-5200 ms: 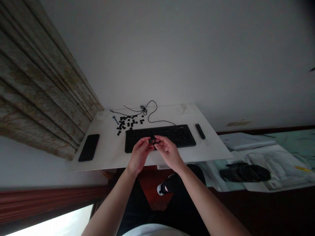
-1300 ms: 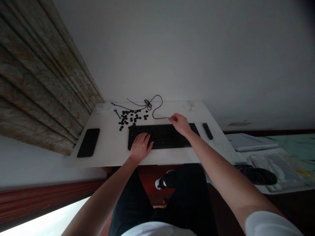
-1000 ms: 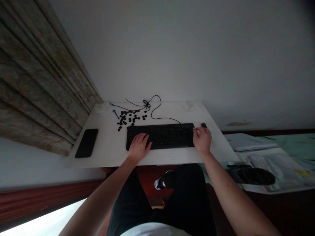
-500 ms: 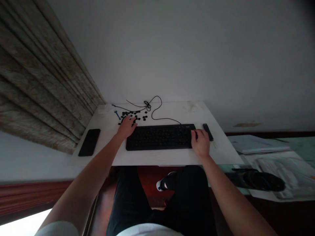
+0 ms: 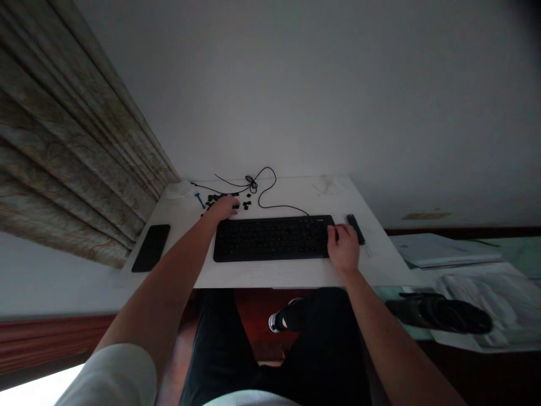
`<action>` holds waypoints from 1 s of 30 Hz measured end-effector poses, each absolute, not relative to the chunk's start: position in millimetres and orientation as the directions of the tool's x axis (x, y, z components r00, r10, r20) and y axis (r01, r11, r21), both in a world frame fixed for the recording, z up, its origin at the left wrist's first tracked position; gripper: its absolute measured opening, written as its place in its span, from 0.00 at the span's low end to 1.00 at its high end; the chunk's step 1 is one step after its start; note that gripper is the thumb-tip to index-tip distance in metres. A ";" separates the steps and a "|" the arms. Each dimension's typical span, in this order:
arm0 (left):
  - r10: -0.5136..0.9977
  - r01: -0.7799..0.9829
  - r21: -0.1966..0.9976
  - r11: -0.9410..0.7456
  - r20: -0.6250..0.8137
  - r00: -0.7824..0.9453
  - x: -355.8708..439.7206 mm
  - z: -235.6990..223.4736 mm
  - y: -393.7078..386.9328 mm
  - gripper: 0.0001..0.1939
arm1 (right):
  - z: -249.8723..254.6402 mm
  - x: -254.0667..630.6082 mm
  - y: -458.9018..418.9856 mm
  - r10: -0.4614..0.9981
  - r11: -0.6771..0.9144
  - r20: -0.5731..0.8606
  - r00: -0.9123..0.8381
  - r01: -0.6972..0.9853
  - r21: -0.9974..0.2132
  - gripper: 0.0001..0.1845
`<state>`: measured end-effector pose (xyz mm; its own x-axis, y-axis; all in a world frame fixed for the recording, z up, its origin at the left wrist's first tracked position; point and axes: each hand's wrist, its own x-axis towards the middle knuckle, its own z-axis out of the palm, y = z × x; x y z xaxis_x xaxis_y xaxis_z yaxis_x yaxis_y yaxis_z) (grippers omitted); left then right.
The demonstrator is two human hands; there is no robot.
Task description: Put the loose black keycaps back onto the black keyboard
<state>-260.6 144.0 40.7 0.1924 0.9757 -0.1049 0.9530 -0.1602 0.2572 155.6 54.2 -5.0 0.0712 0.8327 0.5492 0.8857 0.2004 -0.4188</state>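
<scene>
A black keyboard [image 5: 274, 239] lies flat on the white table, showing dark rows across its top. My right hand [image 5: 343, 245] grips its right end, fingers curled over the edge. Beyond the keyboard's far left corner, loose black keycaps [image 5: 246, 206] are scattered. My left hand [image 5: 225, 208] reaches in among them, covering part of the pile; thumb and finger close around a small dark keycap [image 5: 235, 207]. A blue tool [image 5: 200, 200], probably a keycap puller, lies left of the pile.
A black phone [image 5: 151, 248] rests at the table's left. The keyboard's cable [image 5: 260, 200] loops towards the wall. Just right of my right hand is a dark narrow object [image 5: 355, 228]. Papers [image 5: 448, 251] and a black umbrella-like bundle [image 5: 443, 313] lie beyond the table's right edge.
My left hand has moved slightly right over the keycaps, and its spread fingers have drawn together. The right hand stays on the keyboard's end. The view has shifted slightly.
</scene>
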 end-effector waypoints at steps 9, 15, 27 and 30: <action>0.993 0.968 0.234 -0.096 -0.045 0.109 -263.0 45.0 138.7 0.14 | -4.3 155.1 54.4 0.828 0.200 0.556 0.077 0.885 -0.421 0.25; 0.997 0.961 0.266 -0.078 -0.006 0.083 -260.6 43.1 129.1 0.13 | -2.7 154.3 53.9 0.837 0.193 0.541 0.081 0.881 -0.431 0.25; 0.946 0.497 0.867 0.035 0.132 -0.297 -239.0 47.8 104.4 0.08 | -4.7 155.8 54.3 0.824 0.206 0.562 0.073 0.886 -0.416 0.24; 0.944 -0.002 1.000 -0.010 0.009 -0.331 -212.2 47.2 83.5 0.12 | -5.7 156.8 54.8 0.820 0.215 0.569 0.066 0.885 -0.414 0.24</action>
<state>-212.2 83.5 47.2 -0.3308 0.9437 0.0088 -0.0021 -0.0100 0.9999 156.8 54.8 -5.7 0.0664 0.8197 0.5689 0.8847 0.2153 -0.4135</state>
